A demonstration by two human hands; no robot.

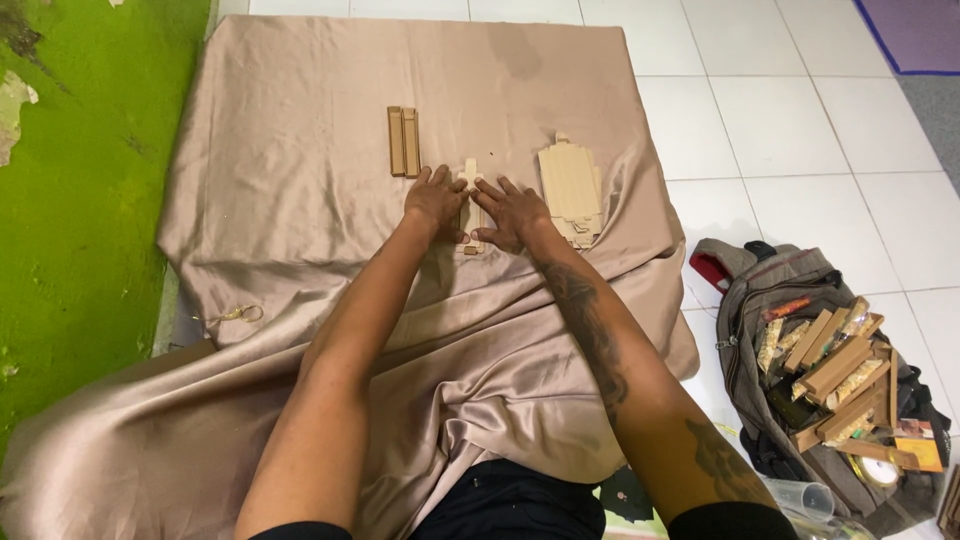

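A flat, pale cardboard box blank [470,178] lies on a beige satin cloth [300,230]. My left hand [436,200] presses on its left side and my right hand [511,212] presses on its right side, fingers spread flat over it. Most of the blank is hidden under both hands. Two folded narrow brown boxes [403,141] lie side by side just up and left of my left hand. A stack of flat cardboard blanks [571,190] lies right of my right hand.
An open grey backpack [760,300] on the white tile floor at right holds several long brown boxes [835,370] and packets. A small gold chain [235,315] lies on the cloth at left. A green wall [80,200] borders the left side.
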